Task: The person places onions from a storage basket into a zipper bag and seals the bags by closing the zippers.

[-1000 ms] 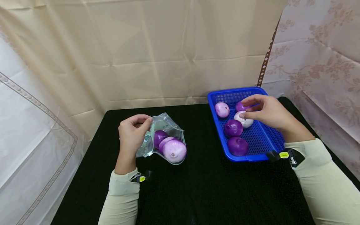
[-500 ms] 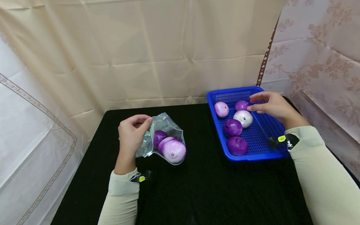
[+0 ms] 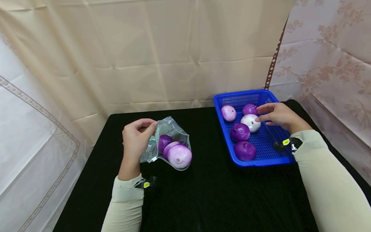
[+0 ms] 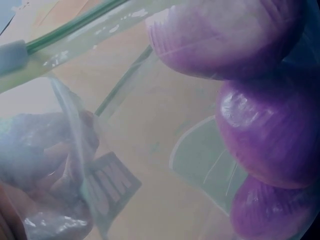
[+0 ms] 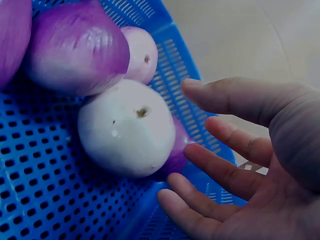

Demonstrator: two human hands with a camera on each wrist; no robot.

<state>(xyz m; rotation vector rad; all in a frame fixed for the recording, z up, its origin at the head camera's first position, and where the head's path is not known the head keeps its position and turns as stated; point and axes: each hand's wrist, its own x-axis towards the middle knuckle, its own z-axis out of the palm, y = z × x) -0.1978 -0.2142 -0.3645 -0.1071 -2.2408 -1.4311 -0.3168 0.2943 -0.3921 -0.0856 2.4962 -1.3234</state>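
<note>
My left hand point(image 3: 136, 137) pinches the upper edge of a clear zip bag point(image 3: 171, 124), thumb against fingers. Inside the bag lie several purple onions point(image 3: 179, 157), seen through the plastic in the left wrist view. Over the right part of a blue basket point(image 3: 262, 162) is my right hand point(image 3: 281, 116), fingers spread and holding nothing. Nearest to it are a white onion point(image 5: 127, 127) and a purple onion point(image 3: 250, 109) behind that one. In the right wrist view the fingertips stand just right of the white onion.
Also in the basket are a pale pink onion point(image 3: 228, 113) at the back left and two dark purple onions point(image 3: 240, 131) along the left side. A black cloth point(image 3: 203, 196) covers the table. Cream curtains point(image 3: 174, 54) hang close behind its back edge.
My right hand has drawn back from over the white onion to its right, rising and then dipping lower. The onions stay in the basket. My left hand and the bag hold still.
</note>
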